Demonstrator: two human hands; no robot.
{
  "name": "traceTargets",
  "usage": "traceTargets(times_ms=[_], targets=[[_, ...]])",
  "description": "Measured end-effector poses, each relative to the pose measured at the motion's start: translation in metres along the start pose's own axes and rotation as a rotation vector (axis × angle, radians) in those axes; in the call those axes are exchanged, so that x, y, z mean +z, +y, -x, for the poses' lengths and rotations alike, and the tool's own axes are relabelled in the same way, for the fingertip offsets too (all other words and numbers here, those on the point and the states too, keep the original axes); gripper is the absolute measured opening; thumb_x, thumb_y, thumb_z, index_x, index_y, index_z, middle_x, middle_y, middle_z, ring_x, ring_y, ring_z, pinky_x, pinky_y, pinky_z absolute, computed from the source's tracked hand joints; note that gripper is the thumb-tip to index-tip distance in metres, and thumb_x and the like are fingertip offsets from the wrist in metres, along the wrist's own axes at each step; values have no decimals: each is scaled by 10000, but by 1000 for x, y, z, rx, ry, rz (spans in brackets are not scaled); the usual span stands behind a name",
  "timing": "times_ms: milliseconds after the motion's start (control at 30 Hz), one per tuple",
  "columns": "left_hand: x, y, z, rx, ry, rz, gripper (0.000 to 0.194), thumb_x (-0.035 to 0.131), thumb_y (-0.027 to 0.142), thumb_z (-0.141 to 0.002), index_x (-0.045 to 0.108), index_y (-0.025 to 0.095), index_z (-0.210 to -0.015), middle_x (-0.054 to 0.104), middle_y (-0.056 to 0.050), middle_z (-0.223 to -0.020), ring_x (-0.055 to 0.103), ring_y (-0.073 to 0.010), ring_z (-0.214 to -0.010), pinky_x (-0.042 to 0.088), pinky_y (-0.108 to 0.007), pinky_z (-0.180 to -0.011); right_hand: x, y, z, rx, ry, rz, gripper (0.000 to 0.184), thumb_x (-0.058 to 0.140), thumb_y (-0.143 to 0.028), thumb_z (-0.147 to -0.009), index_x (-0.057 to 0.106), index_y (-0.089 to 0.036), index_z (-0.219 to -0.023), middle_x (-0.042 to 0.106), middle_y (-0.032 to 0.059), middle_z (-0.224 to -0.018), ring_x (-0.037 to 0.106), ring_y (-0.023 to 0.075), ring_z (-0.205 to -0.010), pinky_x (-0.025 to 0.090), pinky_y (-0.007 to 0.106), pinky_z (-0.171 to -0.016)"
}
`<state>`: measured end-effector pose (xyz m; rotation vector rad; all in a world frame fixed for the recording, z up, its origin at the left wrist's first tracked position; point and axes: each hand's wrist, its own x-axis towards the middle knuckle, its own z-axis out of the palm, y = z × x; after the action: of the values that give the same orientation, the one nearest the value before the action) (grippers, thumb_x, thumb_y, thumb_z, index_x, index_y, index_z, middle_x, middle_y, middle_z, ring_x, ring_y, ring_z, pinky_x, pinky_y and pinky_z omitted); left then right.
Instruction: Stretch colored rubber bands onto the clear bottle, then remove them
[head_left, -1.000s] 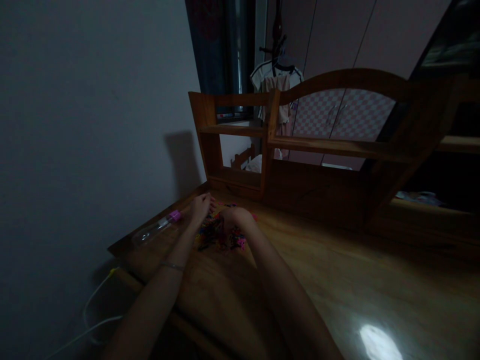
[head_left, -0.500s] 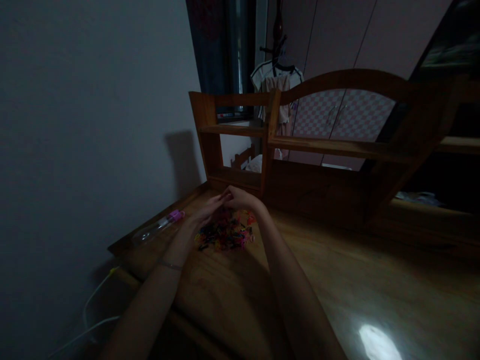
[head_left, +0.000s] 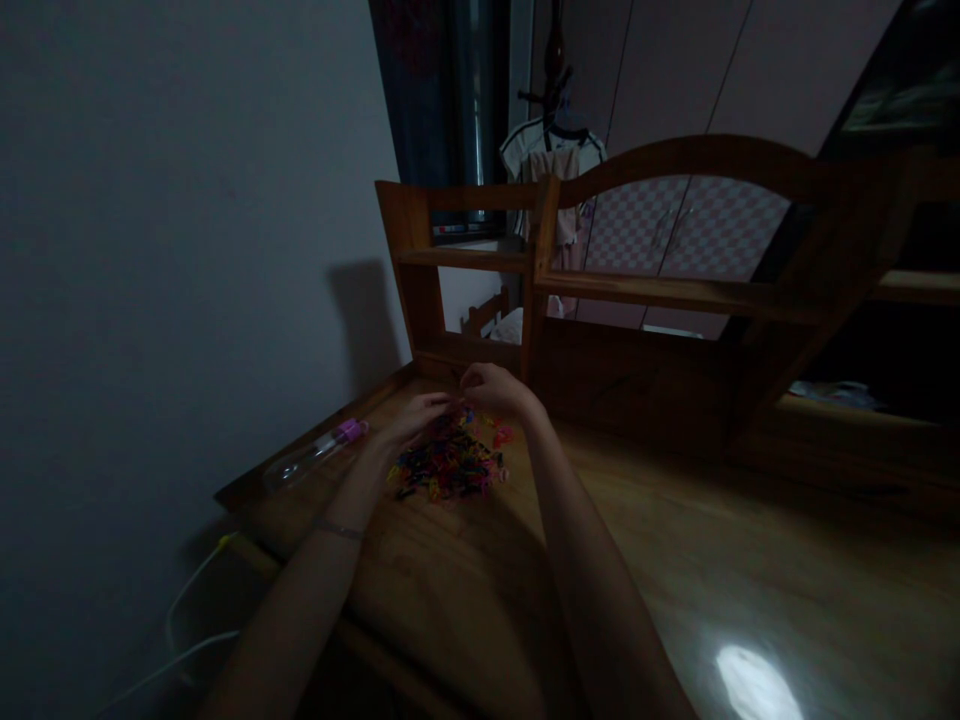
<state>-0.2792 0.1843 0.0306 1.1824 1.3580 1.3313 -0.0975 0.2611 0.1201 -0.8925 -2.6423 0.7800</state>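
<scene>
A pile of small, thin, many-coloured pieces (head_left: 450, 468) lies on the wooden desk; the dim light hides their exact kind. At the pile's far left side, my left hand (head_left: 418, 418) has its fingers together, pointing right. My right hand (head_left: 493, 388) is bent over the far side of the pile, fingertips pinched close to the left hand's fingertips. Whatever sits between the fingers is too small and dark to name. Left of the hands, a clear plastic tube with a purple cap (head_left: 349, 431) rests on its side.
A wooden shelf unit (head_left: 529, 300) rises at the back of the desk (head_left: 645, 540). The wall (head_left: 225, 250) borders the desk on the left. A white cable (head_left: 176, 600) hangs beyond the left front edge. Clothes (head_left: 553, 160) hang behind the shelf.
My right hand has lifted from the middle of the pile to its far side, meeting my left hand. The left hand has shifted slightly right. More of the pile is visible.
</scene>
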Motion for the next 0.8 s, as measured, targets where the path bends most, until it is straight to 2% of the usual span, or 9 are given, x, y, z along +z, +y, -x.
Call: traceTargets(times_ms=[100,167,233,300,367,500,600,700,800], targets=[[3,4,3,23,49,-100,276,729,404,-733,744,164,-869,723,-47,-776,629,-157,-624,456,-226,-534,-2,-1,5,98,-116,120,293,622,-250,-808,672,-162,-1083,703,103,-1115,656,207,-1012,500,232,-774],[6,6,5,25,74,-154,312,682,462,-768,751,164,-828,731,-62,-775,635,-172,-632,462,-236,-546,2,-1,7,173,-269,161,283,724,-263,-723,715,-125,-969,735,131,-982,693,252,-894,529,277,-718],[8,9,6,29,95,-185,385,628,520,-801,752,156,-777,740,-86,-786,650,-190,-669,480,-249,-587,8,0,7,229,-425,187,294,795,-284,-644,735,-117,-878,745,121,-864,708,257,-772,548,297,-660],[9,10,6,25,119,-214,457,591,566,-814,749,148,-719,740,-106,-764,657,-202,-682,487,-257,-605,15,0,6,248,-520,183,376,825,-352,-610,739,-139,-907,750,97,-870,710,234,-737,557,286,-641],[9,11,4,15,150,-239,513,555,599,-825,746,144,-681,734,-116,-730,658,-202,-660,486,-261,-599,21,-1,3,207,-554,161,527,837,-441,-579,722,-173,-1018,742,84,-997,711,217,-792,561,266,-659],[0,7,-3,66,224,-211,560,515,589,-848,697,144,-561,689,-110,-603,645,-192,-588,504,-281,-622,35,-13,-1,45,-487,194,840,858,-538,-496,623,-211,-1233,650,100,-1249,656,261,-1062,548,281,-819],[-11,1,-9,148,390,-125,519,519,541,-850,666,154,-536,661,-88,-558,624,-181,-546,503,-283,-603,52,-29,0,-4,-371,262,1034,874,-541,-476,488,-210,-1376,557,135,-1372,561,308,-1217,492,337,-963],[-19,-2,-10,192,560,-69,486,486,502,-856,655,168,-546,664,-77,-571,598,-170,-517,491,-278,-573,71,-44,5,-37,-311,327,1018,863,-557,-511,484,-157,-1366,543,202,-1360,538,350,-1231,487,397,-966],[-22,-3,-10,189,610,-76,479,452,481,-858,645,179,-540,662,-77,-566,589,-171,-508,481,-277,-557,84,-52,8,-56,-244,412,968,842,-550,-563,486,-119,-1353,552,255,-1319,498,397,-1258,488,456,-943]])
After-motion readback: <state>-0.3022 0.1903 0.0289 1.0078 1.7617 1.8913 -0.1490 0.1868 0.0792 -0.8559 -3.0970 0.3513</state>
